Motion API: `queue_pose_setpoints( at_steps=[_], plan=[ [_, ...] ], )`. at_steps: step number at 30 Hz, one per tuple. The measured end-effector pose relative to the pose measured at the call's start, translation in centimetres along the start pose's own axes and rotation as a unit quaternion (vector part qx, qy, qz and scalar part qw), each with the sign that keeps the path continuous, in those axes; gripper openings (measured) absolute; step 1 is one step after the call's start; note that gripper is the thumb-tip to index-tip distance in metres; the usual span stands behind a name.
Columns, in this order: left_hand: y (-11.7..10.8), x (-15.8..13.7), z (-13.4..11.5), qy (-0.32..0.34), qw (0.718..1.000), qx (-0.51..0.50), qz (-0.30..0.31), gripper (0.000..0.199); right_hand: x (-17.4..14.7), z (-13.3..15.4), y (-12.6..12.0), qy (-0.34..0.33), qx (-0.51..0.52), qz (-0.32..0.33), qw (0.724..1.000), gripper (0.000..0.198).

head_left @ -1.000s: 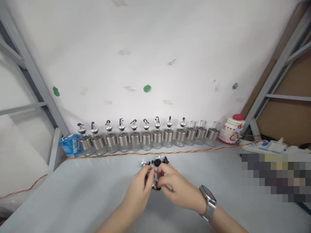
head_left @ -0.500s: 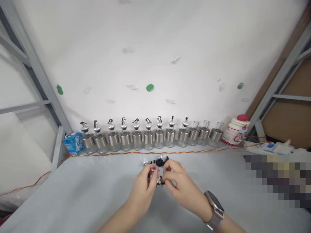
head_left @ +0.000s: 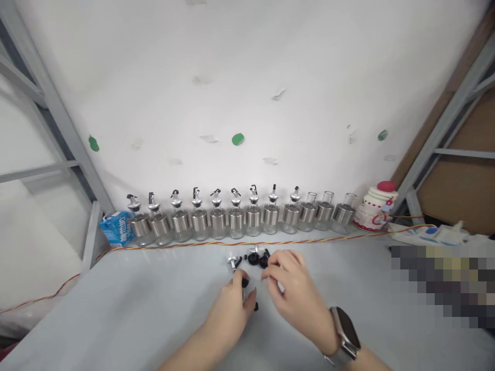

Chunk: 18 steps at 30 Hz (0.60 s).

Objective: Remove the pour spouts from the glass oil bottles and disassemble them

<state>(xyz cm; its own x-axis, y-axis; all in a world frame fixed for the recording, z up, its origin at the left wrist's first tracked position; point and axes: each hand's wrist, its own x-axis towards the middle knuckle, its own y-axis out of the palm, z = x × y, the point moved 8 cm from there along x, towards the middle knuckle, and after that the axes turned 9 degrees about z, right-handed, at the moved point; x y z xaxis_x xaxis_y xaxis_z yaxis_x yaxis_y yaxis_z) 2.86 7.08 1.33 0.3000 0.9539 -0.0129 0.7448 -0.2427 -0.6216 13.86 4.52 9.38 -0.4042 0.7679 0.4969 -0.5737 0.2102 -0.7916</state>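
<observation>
R hand drawn off L hand | R fingers half-curled, hold unclear | L curled rnd blk part

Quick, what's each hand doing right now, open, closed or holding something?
Left hand: closed around a small black part, mostly hidden.
Right hand: curled near loose black parts; whether it holds anything cannot be told.

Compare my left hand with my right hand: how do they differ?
Your left hand grips a small black part; whether your right hand holds anything is unclear. A watch circles your right wrist; your left forearm shows none. The leftmost loose silver piece is nearer your left hand than your right hand. Both hands are curled.
</observation>
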Motion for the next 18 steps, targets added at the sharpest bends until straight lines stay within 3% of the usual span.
queue_pose_setpoints(
  at_steps=[4, 8, 11, 14, 18],
  plan=[
    [-1.6, 0.3, -0.3, 0.009, 0.991, -0.121, -0.05, 0.022, -0.1, -2.4, -1.3, 0.094, 0.086, -0.054, 0.99, 0.021],
    [-2.8, 0.6, 0.0, -0.018, 0.943, -0.329, -0.057, 0.034, 0.1, -2.7, 0.4, 0.117, 0.137, -0.01, 0.984, 0.036],
    [-4.2, 0.3, -0.5, 0.031, 0.918, -0.385, -0.095, 0.03, 0.3, -1.3, 2.0, 0.068, 0.004, 0.051, 0.996, 0.053],
    [-4.7, -0.1, -0.8, 0.07, 0.908, -0.397, -0.116, 0.025, 0.3, -0.3, 3.5, 0.027, -0.149, 0.087, 0.985, 0.066],
    [-4.6, -0.3, -0.5, 0.071, 0.894, -0.423, -0.13, 0.025, 0.0, -0.4, 5.0, 0.015, -0.205, 0.113, 0.972, 0.07]
  ],
)
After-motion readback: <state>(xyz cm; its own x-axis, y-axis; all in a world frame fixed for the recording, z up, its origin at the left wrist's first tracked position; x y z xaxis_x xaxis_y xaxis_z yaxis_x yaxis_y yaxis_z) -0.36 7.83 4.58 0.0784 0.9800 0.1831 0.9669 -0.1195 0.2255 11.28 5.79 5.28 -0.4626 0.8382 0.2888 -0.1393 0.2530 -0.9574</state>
